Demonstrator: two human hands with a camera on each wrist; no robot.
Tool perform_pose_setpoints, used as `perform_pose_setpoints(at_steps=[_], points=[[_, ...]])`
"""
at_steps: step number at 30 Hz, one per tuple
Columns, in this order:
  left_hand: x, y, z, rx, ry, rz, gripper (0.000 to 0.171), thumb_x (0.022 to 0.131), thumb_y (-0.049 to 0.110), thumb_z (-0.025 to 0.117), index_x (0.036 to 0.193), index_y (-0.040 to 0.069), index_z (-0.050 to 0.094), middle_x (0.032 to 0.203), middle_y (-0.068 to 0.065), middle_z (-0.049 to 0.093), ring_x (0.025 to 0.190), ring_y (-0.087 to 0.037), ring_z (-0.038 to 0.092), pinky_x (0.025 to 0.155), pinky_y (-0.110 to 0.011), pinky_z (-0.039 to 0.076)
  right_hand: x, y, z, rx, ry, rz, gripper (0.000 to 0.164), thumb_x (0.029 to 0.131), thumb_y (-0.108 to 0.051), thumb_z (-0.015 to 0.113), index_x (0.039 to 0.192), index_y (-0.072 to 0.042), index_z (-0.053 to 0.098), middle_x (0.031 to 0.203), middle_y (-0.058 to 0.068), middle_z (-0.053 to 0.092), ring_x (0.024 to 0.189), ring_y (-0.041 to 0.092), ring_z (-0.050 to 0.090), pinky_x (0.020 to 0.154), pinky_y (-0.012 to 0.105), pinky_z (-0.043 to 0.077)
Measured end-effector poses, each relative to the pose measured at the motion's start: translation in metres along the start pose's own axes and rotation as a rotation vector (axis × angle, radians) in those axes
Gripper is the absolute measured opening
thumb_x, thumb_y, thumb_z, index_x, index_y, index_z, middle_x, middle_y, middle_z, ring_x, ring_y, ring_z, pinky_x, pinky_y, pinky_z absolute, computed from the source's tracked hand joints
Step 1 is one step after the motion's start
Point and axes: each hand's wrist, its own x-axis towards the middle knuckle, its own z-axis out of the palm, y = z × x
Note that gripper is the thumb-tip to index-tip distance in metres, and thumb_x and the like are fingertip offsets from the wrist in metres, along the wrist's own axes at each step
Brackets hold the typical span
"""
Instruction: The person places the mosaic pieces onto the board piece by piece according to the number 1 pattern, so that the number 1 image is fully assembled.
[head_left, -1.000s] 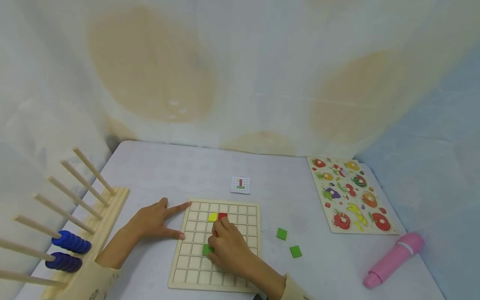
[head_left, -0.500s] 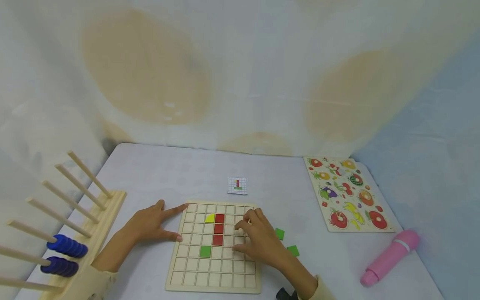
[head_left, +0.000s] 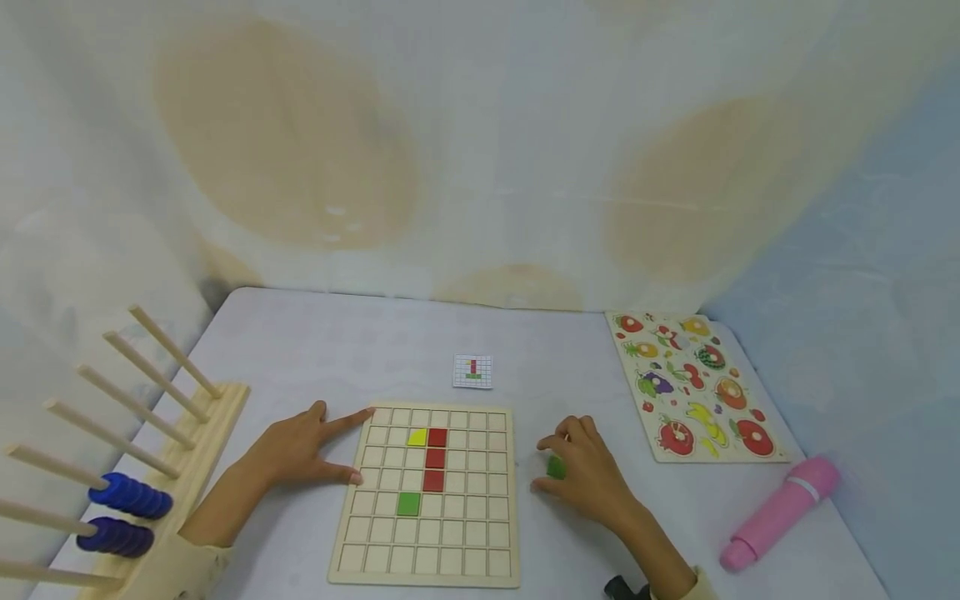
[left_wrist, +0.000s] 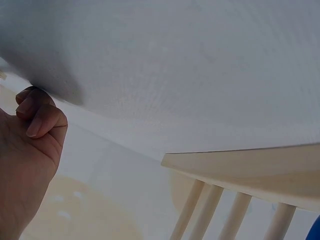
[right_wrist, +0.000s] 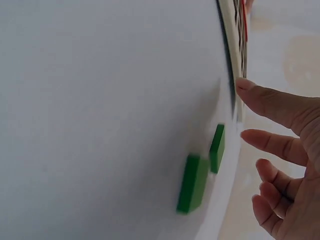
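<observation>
A square wooden grid board [head_left: 423, 580] lies before me. My left hand [head_left: 292, 450] rests at its left side, index finger on the upper left corner and thumb on the left edge. In the board's cells sit three red tiles [head_left: 435, 458] in a column, a yellow piece [head_left: 417, 437] left of the top one, and a green tile [head_left: 408, 504] lower left. My right hand [head_left: 588, 475] hovers right of the board, thumb and fingers apart over a loose green tile [head_left: 556, 467]. The right wrist view shows two green tiles [right_wrist: 193, 185] on the table, the hand holding neither.
A small printed pattern card [head_left: 473, 372] lies behind the board. On the left stands a wooden peg abacus [head_left: 217, 417] with blue beads [head_left: 131, 494]. At right are a fruit puzzle board [head_left: 705, 400] and a pink cylindrical object [head_left: 780, 517].
My right hand has left the red tiles on the board and moved right, over the loose green tiles. My left hand keeps its place at the board's edge.
</observation>
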Motion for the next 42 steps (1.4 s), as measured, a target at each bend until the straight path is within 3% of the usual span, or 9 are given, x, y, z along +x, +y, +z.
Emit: perform_pose_setpoints(at_steps=[9,24,34,42], points=[[0.001,-0.003,0.002,0.004,-0.023,-0.019,0.100,0.063,0.091,0.057,0.150,0.043,0.040,0.085,-0.002,0.038,0.060,-0.014,0.035,0.053,-0.029,0.033,-0.009,0.026,0.000,-0.029,0.008,0.035,0.044,0.063,-0.030,0.094,0.100,-0.012,0.076,0.096,0.000,0.049,0.094,0.018,0.038,0.084,0.036,0.040],[-0.001,0.000,-0.001,-0.024,-0.021,-0.022,0.099,0.065,0.089,0.058,0.150,0.043,0.040,0.085,-0.001,0.036,0.060,-0.013,0.033,0.053,-0.029,0.032,-0.012,0.026,0.005,-0.077,0.087,-0.012,0.028,0.067,-0.022,0.092,0.088,-0.008,0.080,0.093,-0.001,0.051,0.092,0.017,0.040,0.081,0.035,0.042],[-0.001,0.000,-0.001,-0.013,-0.017,-0.016,0.098,0.065,0.089,0.059,0.150,0.043,0.040,0.085,-0.001,0.036,0.060,-0.013,0.033,0.053,-0.029,0.032,-0.006,0.004,0.005,-0.031,0.130,-0.075,0.023,0.066,-0.024,0.090,0.080,-0.011,0.077,0.092,-0.003,0.050,0.093,0.015,0.040,0.082,0.035,0.042],[-0.002,0.003,-0.004,-0.025,-0.029,-0.019,0.098,0.065,0.087,0.060,0.150,0.042,0.040,0.088,-0.002,0.038,0.062,-0.014,0.036,0.055,-0.031,0.034,0.001,-0.025,0.011,0.051,0.057,-0.122,0.022,0.066,-0.026,0.090,0.080,-0.016,0.076,0.092,-0.010,0.044,0.093,0.010,0.037,0.082,0.031,0.041]])
